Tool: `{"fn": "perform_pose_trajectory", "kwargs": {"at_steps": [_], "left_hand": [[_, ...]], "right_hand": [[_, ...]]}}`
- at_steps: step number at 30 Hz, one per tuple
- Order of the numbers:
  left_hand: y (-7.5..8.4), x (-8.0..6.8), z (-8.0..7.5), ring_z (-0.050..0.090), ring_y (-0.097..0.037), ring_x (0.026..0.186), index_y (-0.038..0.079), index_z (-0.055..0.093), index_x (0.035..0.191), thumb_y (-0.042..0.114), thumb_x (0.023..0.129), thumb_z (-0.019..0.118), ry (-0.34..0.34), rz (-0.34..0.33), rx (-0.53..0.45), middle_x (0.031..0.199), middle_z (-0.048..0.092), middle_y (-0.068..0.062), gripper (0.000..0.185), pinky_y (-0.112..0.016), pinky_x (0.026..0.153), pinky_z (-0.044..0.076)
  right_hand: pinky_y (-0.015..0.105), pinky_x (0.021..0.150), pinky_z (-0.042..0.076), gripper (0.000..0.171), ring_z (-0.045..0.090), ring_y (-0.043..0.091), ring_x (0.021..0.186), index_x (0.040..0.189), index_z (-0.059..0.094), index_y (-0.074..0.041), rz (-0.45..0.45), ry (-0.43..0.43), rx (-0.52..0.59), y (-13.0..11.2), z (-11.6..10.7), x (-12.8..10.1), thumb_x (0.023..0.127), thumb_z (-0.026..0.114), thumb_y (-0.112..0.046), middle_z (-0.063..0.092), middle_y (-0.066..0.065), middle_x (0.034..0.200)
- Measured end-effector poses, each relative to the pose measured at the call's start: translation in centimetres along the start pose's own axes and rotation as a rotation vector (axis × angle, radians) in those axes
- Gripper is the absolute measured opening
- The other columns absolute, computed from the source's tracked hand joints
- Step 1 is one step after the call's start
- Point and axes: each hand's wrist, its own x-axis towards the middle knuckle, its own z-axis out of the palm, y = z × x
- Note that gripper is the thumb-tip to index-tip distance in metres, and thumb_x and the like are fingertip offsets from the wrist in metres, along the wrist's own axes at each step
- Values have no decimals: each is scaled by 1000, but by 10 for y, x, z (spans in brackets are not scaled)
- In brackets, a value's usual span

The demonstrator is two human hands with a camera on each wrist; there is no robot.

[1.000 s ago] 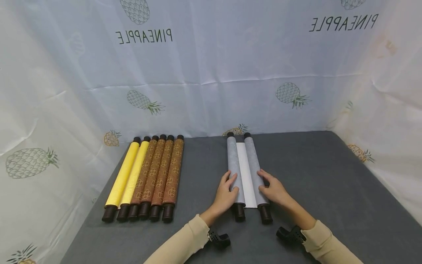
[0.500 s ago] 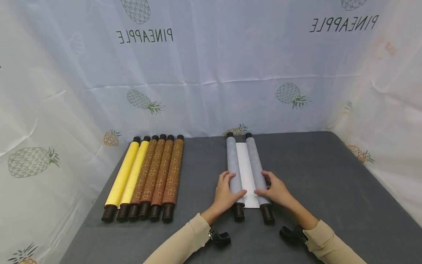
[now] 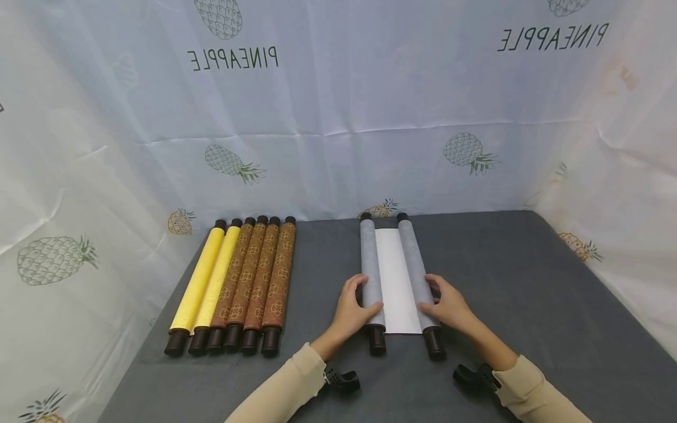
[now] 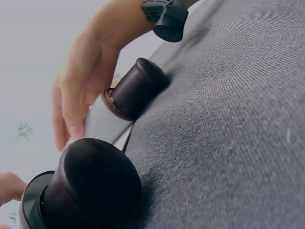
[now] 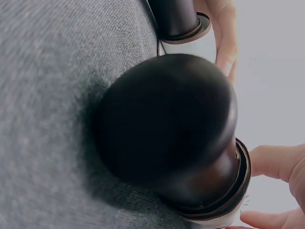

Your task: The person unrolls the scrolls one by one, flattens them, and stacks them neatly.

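Note:
A grey-blue hanging scroll point(image 3: 372, 270) with dark brown knobs lies on the table, partly unrolled, a white strip point(image 3: 394, 270) showing between its two rolls. My left hand point(image 3: 346, 311) holds the left roll near its lower end, thumb on the inner side and fingers on the outer. Around the right roll point(image 3: 418, 264) my right hand point(image 3: 449, 305) curls the same way. In the left wrist view a near dark knob point(image 4: 97, 179) hides much of the left hand. The right wrist view has the right roll's knob point(image 5: 167, 119) large in front, with right fingertips point(image 5: 269, 161) beside it.
Left on the dark grey table point(image 3: 492, 264) lie several rolled scrolls side by side: yellow ones point(image 3: 198, 282) and brown patterned ones point(image 3: 277, 276). A white pineapple-print curtain point(image 3: 338, 164) closes off the back and sides. Each wrist wears a black camera mount point(image 3: 342, 380).
The two rolls have moved apart, the left one leftward and the right one rightward, and the white strip between them has widened. Both hands moved with them. The other scrolls stayed put.

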Motion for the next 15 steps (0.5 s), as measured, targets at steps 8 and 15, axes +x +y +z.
{"fn": "perform_pose_trajectory", "kwargs": {"at_steps": [8,15], "left_hand": [[1,-3,-4,37,-41,141,-6,45,139,11,81,66,-53,-14,-10,153,37,-24,64,-57,112,33],[2,-3,0,24,-44,146,-8,44,139,8,83,55,-53,-6,-35,155,30,-27,59,-62,114,26]], "right_hand": [[53,98,49,67,39,51,134,139,39,13,-49,24,-29,2,-2,-1,79,67,-1,31,34,150],[55,101,45,66,37,49,136,139,41,10,-54,34,-57,1,-2,-2,78,61,-1,31,31,151]]}}
